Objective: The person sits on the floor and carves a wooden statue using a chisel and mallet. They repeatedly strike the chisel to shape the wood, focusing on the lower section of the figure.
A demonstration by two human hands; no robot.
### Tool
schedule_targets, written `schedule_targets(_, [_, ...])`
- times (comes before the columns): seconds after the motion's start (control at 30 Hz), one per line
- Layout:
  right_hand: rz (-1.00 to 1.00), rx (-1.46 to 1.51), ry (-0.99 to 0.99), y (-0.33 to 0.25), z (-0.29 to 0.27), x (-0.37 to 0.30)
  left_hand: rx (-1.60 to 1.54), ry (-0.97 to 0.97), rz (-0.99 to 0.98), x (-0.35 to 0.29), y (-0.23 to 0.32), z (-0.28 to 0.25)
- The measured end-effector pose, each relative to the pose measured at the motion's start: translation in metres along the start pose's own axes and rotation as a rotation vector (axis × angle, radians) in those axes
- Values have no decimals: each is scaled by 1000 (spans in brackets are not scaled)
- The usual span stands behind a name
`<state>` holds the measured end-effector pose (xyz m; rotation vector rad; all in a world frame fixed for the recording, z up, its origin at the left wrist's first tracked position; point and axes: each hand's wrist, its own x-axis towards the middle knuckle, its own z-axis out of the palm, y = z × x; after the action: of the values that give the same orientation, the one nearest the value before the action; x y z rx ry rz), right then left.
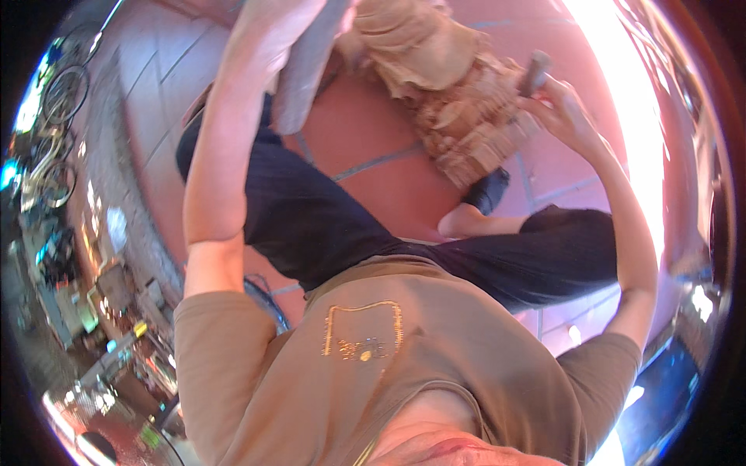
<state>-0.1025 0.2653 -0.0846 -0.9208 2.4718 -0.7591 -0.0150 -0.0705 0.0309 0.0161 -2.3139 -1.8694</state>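
A carved wooden sculpture, light brown with deep folds and ridges, lies on the tiled floor beyond my lap. My left hand is at the top edge, partly cut off. It appears closed round a long greyish bar, whose blunt lower end points back toward my leg. At the carving's right edge is my right hand, its fingers closed on a short dark tool with a blunt end sticking up. Whether the tool's other end touches the wood is hidden.
Reddish floor tiles surround the carving. My bent legs in dark trousers lie either side, and a foot in dark footwear sits close to the carving's near end. Bicycles and clutter line the far left. Glare covers the right.
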Motion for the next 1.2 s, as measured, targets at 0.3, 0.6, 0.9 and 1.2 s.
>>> schedule_targets(0.3, [-112,36,39,21,10,0,76,-188,88,-21,3,58])
schedule_targets(0.6, [-348,-25,150,12,12,-3,376,-472,97,-33,-34,75])
schedule_targets(0.9, [-230,-4,87,11,10,-2,33,-158,171,-41,-14,78])
schedule_targets(1.2, [-94,17,40,14,0,-1,150,-354,-42,-32,-19,63])
